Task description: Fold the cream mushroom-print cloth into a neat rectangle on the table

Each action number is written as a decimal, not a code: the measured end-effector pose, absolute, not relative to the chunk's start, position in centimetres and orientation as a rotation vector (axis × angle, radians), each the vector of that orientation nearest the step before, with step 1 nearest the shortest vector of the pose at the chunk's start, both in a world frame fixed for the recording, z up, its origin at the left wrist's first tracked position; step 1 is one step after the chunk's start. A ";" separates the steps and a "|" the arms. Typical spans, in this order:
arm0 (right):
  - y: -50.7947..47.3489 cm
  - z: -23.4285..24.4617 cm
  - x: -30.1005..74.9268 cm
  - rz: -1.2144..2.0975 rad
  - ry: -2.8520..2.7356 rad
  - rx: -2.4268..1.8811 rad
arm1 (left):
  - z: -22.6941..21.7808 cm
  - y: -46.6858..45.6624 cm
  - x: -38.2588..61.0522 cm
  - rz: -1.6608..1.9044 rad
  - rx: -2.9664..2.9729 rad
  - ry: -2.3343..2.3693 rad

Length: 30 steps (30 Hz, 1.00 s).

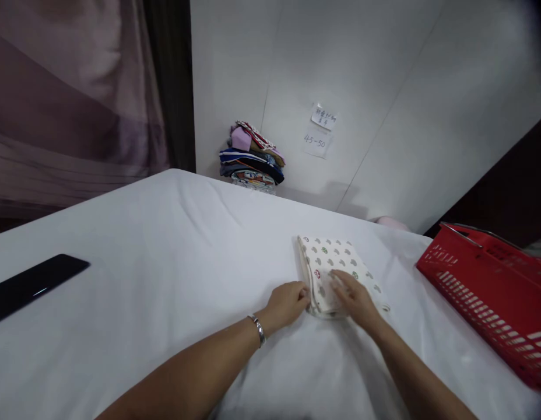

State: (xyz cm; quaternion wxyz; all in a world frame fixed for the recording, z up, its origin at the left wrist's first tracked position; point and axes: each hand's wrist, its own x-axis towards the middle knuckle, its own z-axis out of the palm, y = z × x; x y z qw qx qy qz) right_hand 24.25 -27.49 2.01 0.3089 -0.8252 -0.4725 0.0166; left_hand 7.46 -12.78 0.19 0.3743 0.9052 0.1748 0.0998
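Observation:
A folded cream cloth [337, 256] printed with grey, green and red motifs lies on the white-covered table [187, 262], its layers showing along the left side. My left hand [290, 302] is at the near left edge of the cloth, fingers curled and pinching there; the fingertips are partly hidden. A silver bracelet [257, 329] circles my left wrist. On top of the cloth rests my right hand [354, 298], its fingers stretched and slightly apart, blurred a little.
At the right stands a red plastic basket [484, 291] with a metal handle. A flat black phone-like slab [38, 283] lies at the left. Beyond the far edge, a stack of folded clothes [252, 157] sits against the wall, near paper notes [319, 131]. A pinkish curtain [73, 105] hangs at left.

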 end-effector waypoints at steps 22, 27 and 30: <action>-27.9 -2.4 18.1 -0.473 -1.577 -2.159 | -0.2 -12.7 7.6 0.199 2.189 0.282; -28.1 -2.6 18.5 -0.313 -1.330 -2.048 | -0.1 -12.6 7.6 0.189 2.159 0.294; -28.1 -2.6 18.5 -0.196 -1.185 -1.993 | -0.2 -12.5 7.7 0.211 2.129 0.329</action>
